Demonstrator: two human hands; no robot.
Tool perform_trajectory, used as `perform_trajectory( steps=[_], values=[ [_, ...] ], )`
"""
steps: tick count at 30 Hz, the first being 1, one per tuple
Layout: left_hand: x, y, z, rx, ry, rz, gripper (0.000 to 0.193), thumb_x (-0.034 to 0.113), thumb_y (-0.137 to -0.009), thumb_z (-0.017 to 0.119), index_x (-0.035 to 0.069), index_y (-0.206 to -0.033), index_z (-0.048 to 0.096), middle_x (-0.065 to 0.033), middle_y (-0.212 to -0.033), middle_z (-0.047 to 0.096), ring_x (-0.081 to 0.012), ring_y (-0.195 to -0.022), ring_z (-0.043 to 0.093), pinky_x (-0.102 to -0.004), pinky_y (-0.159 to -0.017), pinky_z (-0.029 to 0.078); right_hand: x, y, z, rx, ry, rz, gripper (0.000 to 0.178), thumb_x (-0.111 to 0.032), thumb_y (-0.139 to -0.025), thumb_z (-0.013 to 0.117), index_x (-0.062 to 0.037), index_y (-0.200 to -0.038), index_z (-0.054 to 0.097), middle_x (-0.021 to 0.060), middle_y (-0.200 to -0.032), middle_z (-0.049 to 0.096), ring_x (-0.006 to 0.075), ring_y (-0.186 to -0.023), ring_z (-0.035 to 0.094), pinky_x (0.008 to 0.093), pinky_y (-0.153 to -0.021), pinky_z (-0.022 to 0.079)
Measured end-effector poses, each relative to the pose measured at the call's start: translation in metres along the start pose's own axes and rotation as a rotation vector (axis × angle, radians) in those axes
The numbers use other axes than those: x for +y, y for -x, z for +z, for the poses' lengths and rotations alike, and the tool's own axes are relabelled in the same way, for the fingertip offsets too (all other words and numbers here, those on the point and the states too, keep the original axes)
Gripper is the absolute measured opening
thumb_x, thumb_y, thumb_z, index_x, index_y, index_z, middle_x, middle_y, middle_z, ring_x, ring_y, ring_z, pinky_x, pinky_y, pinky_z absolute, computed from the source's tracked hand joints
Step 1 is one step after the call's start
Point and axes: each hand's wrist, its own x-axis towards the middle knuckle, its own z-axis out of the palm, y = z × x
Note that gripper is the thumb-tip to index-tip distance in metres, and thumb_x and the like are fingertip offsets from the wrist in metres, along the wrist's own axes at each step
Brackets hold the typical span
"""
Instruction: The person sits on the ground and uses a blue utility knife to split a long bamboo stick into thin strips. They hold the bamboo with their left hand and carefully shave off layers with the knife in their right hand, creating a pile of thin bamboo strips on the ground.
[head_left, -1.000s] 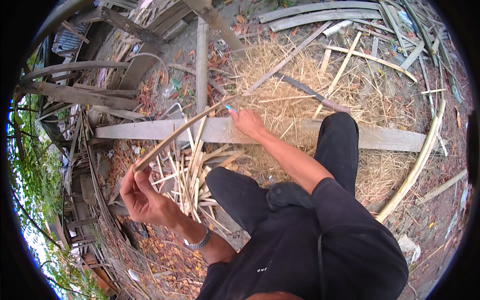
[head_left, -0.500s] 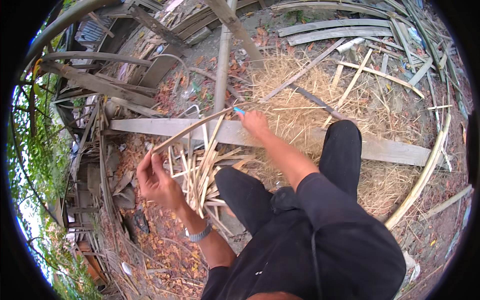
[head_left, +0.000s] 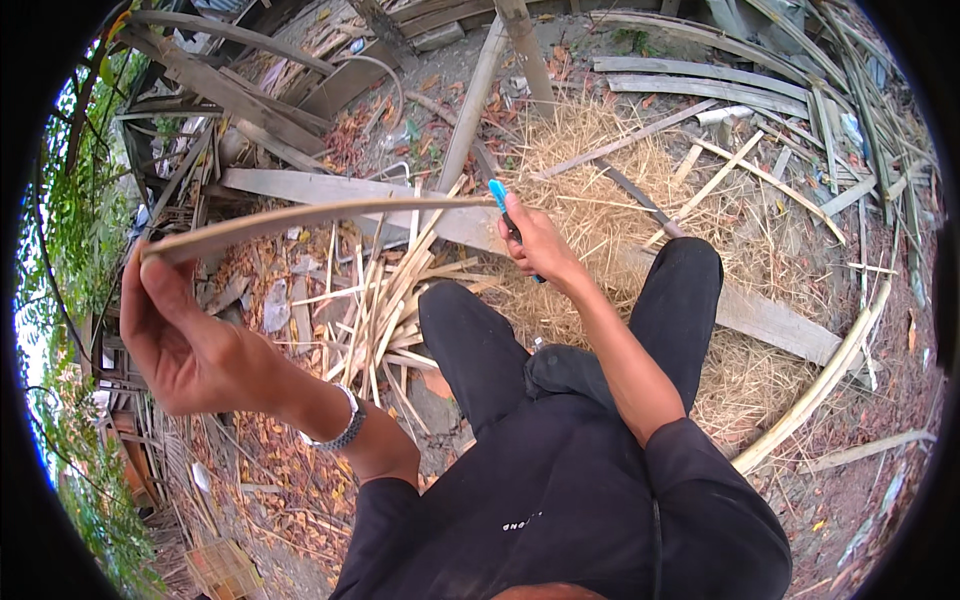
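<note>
Pinching the left end of a thin wooden strip (head_left: 330, 208), your left hand (head_left: 190, 335) has thumb & fingers pressed on it. From there the strip's long axis runs left to right w/ a slight bow, right end looking a bit farther from you than the left. Your right hand (head_left: 540, 243) is nearer that right end; its fingers wrap round a blue-and-black tool (head_left: 497, 193), approx. crosswise to the strip. Can't tell if tool & strip touch; they meet in view. Strip sits btwn your hands, up above the grey plank (head_left: 775, 318), w/ a pile of pale sticks (head_left: 385, 305) nearer you. Straw-like shavings (head_left: 570, 150) lie on the far side, past the plank.
</note>
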Motion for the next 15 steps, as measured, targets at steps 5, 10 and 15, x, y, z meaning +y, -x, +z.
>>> perform_trajectory(
  steps=[5,10,15],
  values=[
    [-0.002,0.008,0.012,-0.013,0.039,-0.013,0.015,0.001,-0.084,0.060,-0.010,-0.094,0.060,-0.0203,-0.090,0.065,-0.0195,-0.075,0.065,-0.0265,-0.066,0.059,0.011,0.014,0.003,0.302,0.514,-0.222,0.058,-0.045,-0.095,0.032,0.0016,-0.068,0.052,0.0158,-0.058,0.050,0.0301,-0.058,0.051,0.0395,-0.060,0.040],
    [-0.002,-0.030,-0.002,0.124,0.158,0.118,0.017,-0.001,-0.082,0.061,-0.015,-0.091,0.059,-0.0253,-0.089,0.063,-0.0261,-0.070,0.067,-0.0263,-0.063,0.061,-0.007,0.032,0.014,0.303,0.566,-0.244,0.060,-0.048,-0.095,0.029,-0.0020,-0.062,0.046,0.0059,-0.053,0.044,0.0178,-0.051,0.044,0.0336,-0.054,0.037],
    [0.000,-0.050,-0.002,0.143,0.201,0.210,0.015,-0.005,-0.080,0.061,-0.016,-0.091,0.060,-0.0237,-0.090,0.064,-0.0263,-0.073,0.066,-0.0280,-0.064,0.061,-0.012,0.044,0.022,0.262,0.533,-0.268,0.058,-0.048,-0.095,0.030,-0.0019,-0.066,0.049,0.0060,-0.054,0.045,0.0153,-0.052,0.044,0.0308,-0.053,0.037]
  ],
)
